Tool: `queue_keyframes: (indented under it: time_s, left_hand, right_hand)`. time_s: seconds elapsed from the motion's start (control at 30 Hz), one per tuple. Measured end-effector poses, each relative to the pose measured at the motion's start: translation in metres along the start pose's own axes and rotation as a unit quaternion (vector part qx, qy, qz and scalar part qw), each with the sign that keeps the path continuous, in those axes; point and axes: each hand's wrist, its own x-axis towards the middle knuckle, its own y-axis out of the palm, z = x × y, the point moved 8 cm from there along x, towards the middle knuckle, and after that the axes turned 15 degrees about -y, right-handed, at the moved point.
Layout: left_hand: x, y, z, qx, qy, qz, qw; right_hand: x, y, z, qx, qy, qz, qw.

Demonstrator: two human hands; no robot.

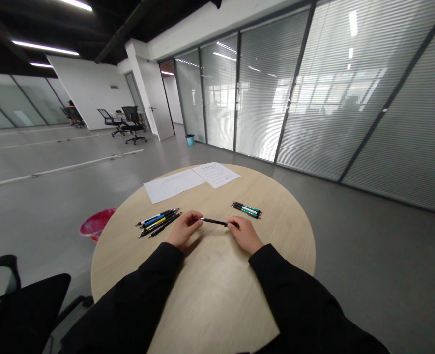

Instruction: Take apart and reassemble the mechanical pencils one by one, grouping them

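Observation:
A black pen [215, 221] is stretched between my two hands, just above the round table. My left hand [186, 228] pinches its left end, and my right hand [244, 233] pinches the right end. Left of my left hand lies a loose bunch of pens [158, 222], several of them, in black, blue, yellow and white. Beyond my right hand is a small row of green, white and black pens [246, 210], side by side.
Two sheets of paper, one blank-looking [176, 185] and one printed [216, 174], lie at the far side of the round wooden table [283, 216]. A red bin [96, 223] stands on the floor at left. A black chair [25, 309] is close by at lower left.

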Motion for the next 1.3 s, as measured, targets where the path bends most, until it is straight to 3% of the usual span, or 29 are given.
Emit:
queue_keyframes:
  time_s: [0.17,0.33,0.53,0.83,1.07,1.3]
  left_hand:
    - [0.002,-0.001,0.006,-0.020,-0.012,-0.017,1.000]
    - [0.002,-0.003,0.004,0.091,-0.011,-0.053,0.994]
    - [-0.003,0.005,-0.003,0.180,0.000,-0.014,0.984]
    - [-0.001,0.005,-0.004,0.133,0.036,0.017,0.990]
    - [0.000,0.008,0.001,0.060,0.023,0.039,0.997]
    - [0.001,0.002,0.008,0.132,-0.029,-0.019,0.991]
  right_hand:
    - [0.000,0.000,-0.002,0.004,0.004,-0.002,1.000]
    - [0.000,0.001,-0.001,-0.005,-0.004,0.003,1.000]
    - [0.000,0.002,0.000,-0.008,-0.012,0.006,1.000]
    - [0.000,0.000,0.001,-0.009,-0.005,0.005,1.000]
    - [0.000,0.002,-0.001,-0.011,0.000,0.011,1.000]
    - [0.000,0.002,-0.001,-0.008,-0.005,0.007,1.000]
